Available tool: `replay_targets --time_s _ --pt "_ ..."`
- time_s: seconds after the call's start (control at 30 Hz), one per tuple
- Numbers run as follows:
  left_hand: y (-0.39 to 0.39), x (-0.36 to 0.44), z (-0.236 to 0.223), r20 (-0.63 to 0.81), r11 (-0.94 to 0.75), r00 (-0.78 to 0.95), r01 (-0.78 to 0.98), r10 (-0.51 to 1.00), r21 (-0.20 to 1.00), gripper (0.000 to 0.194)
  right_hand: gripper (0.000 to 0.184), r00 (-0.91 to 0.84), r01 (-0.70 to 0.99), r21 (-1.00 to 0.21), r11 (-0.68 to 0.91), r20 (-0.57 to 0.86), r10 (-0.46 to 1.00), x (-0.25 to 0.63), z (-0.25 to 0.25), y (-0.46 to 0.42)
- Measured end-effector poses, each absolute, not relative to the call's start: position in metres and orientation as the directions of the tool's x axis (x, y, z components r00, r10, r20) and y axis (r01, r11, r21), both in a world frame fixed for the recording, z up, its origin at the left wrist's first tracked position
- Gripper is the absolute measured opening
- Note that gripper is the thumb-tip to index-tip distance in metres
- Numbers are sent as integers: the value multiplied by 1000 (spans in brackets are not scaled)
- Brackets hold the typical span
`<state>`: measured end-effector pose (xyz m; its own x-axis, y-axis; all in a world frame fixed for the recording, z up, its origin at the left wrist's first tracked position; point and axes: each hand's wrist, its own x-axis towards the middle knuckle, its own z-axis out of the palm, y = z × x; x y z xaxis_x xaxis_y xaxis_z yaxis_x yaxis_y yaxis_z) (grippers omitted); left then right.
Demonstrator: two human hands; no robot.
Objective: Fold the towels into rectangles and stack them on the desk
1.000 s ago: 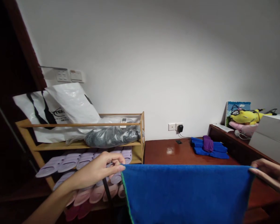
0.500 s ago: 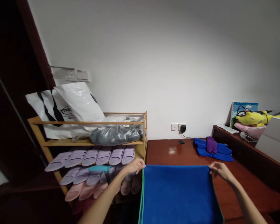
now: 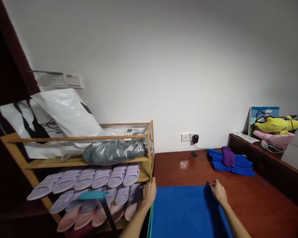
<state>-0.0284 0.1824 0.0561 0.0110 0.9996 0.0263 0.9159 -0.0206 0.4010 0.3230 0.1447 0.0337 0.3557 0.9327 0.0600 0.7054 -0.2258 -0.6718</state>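
Observation:
A blue towel [image 3: 186, 211] with a green edge lies flat on the dark red wooden table [image 3: 258, 201], reaching down out of view. My left hand [image 3: 149, 191] rests at the towel's far left corner, by the table's left edge. My right hand [image 3: 218, 191] is on the towel's far right corner, fingers down on the cloth. Whether either hand pinches the cloth I cannot tell.
Folded blue towels [image 3: 235, 162] with a purple one [image 3: 228, 156] on top lie at the table's back right. A wooden rack [image 3: 89, 162] with several slippers and plastic bags stands left. A raised shelf [image 3: 263, 148] on the right holds a yellow plush toy [image 3: 275, 124]. A plugged charger [image 3: 195, 138] is on the wall.
The towel was held up stretched wide between my hands. Both hands moved inward and down, and the towel now lies flat and narrower on the table.

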Motion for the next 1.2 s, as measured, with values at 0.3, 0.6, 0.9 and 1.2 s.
replay_targets --time_s 0.3,0.6,0.9,1.2 --pt "143 32 -1 102 -403 391 869 915 287 53 54 -75 892 -429 143 171 982 205 -16 131" --pt "133 -17 13 199 -298 271 947 942 119 59 66 163 945 -304 -123 110 981 324 -10 112" --pt "86 -26 -7 156 -374 349 911 924 175 62 66 89 962 -269 -42 167 982 303 -38 43" --pt "90 -3 20 219 -390 350 904 911 177 60 73 229 936 -322 -144 245 942 293 -20 68"
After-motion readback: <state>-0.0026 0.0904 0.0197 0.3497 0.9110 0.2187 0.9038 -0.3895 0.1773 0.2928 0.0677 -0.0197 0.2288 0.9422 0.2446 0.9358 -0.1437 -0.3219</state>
